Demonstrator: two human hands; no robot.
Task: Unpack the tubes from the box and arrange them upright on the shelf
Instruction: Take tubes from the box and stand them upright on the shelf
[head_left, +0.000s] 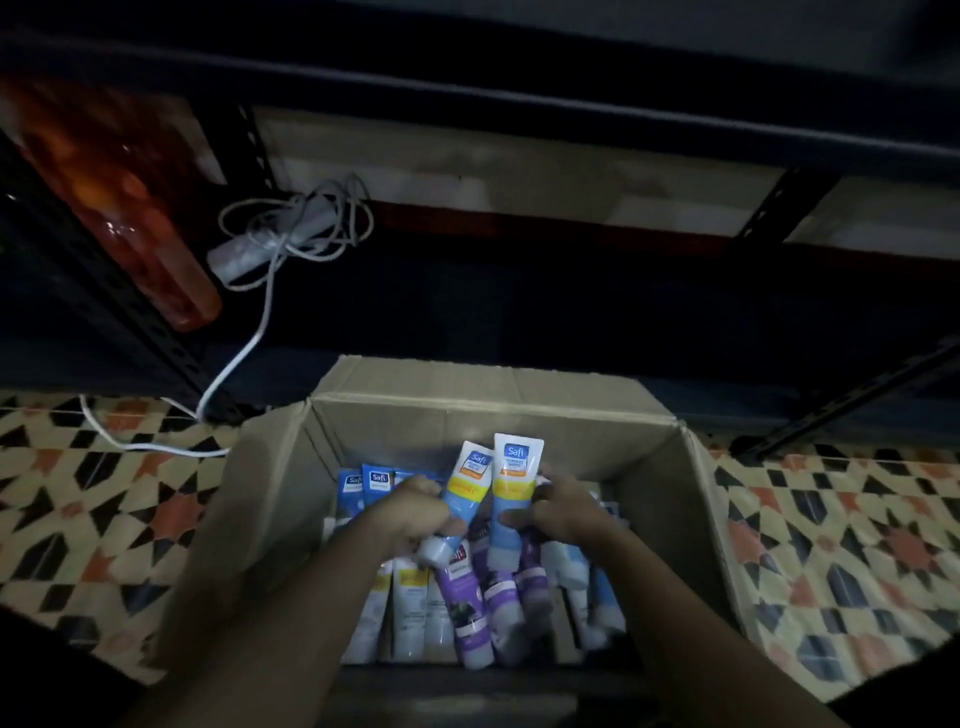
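Observation:
An open cardboard box (467, 415) stands on the patterned floor, holding several blue-white and purple tubes (483, 603) lying loosely. My left hand (410, 512) grips a blue and yellow tube (467, 488) near its cap, tilted to the right. Just beside it, my right hand (561, 512) grips a second blue and yellow tube (514, 483), held nearly upright with its crimped end up. Both hands hover over the middle of the box. The dark shelf (519, 306) runs across the view behind the box.
A white power strip with tangled cable (291, 228) lies on the lower shelf at the left, its cord trailing onto the floor. An orange translucent bottle (130, 197) leans at the far left. Slotted metal uprights (156, 322) frame the shelf. Patterned tiles (831, 545) surround the box.

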